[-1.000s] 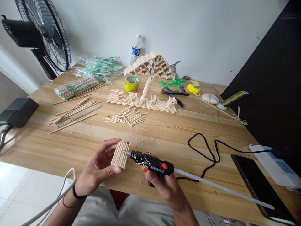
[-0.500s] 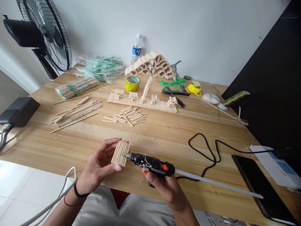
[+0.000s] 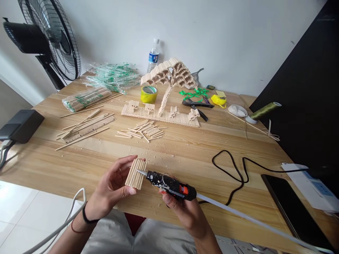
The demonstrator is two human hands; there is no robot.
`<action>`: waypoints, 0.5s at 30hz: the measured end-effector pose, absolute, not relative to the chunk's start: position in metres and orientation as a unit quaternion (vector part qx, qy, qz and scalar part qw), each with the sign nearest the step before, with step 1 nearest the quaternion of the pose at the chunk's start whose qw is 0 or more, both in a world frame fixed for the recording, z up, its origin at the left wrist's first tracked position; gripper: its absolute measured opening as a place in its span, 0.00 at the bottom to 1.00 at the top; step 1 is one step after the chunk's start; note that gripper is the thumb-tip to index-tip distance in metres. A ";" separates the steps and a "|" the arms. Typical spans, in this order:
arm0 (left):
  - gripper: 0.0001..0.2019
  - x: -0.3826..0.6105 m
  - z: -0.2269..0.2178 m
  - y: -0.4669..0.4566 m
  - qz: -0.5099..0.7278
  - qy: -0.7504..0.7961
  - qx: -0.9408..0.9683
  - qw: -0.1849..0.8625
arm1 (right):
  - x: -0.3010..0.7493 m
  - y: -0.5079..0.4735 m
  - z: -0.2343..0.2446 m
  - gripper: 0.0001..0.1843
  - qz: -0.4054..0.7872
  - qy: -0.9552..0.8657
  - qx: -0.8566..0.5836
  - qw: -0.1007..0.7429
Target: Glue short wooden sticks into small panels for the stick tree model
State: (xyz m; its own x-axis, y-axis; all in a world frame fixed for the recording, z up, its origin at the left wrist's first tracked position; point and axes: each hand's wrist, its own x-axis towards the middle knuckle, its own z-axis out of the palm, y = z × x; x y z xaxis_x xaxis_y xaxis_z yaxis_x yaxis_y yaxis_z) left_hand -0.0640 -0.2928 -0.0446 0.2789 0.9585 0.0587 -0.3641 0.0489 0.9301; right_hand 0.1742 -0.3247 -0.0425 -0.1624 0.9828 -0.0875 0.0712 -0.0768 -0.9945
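Between its thumb and fingers, my left hand (image 3: 112,188) grips a small panel of wooden sticks (image 3: 136,174) laid side by side, its ridged face turned up. Wrapped around a black hot glue gun (image 3: 169,185) with an orange trigger is my right hand (image 3: 185,211). The gun's metal nozzle points left and lies over or against the panel's face; I cannot tell whether it touches. A long translucent glue stick (image 3: 238,213) sticks out of the gun's rear. Beyond the hands lies a pile of short cut sticks (image 3: 147,130).
Behind the pile stands a stick-built model (image 3: 164,116) with a slanted roof. Long sticks and a ruler (image 3: 90,129) lie left. A black cord (image 3: 233,190) loops at right beside a phone (image 3: 293,208). Yellow tape (image 3: 148,94), a bottle (image 3: 153,56) and a fan (image 3: 53,38) are farther back.
The glue gun has tilted slightly, its rear glue stick swinging downward toward the phone's near end. The nozzle stays at the panel, which has shifted very little in my left hand.
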 end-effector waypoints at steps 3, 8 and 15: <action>0.31 -0.064 -0.043 -0.293 0.498 0.319 0.468 0.657 | 0.175 -0.326 -0.044 0.24 0.553 -0.529 -0.490 0.419; 0.33 -0.066 -0.042 -0.294 0.484 0.327 0.463 0.667 | 0.172 -0.321 -0.044 0.22 0.503 -0.537 -0.519 0.435; 0.32 -0.066 -0.043 -0.295 0.481 0.344 0.451 0.669 | 0.172 -0.322 -0.045 0.21 0.494 -0.521 -0.510 0.475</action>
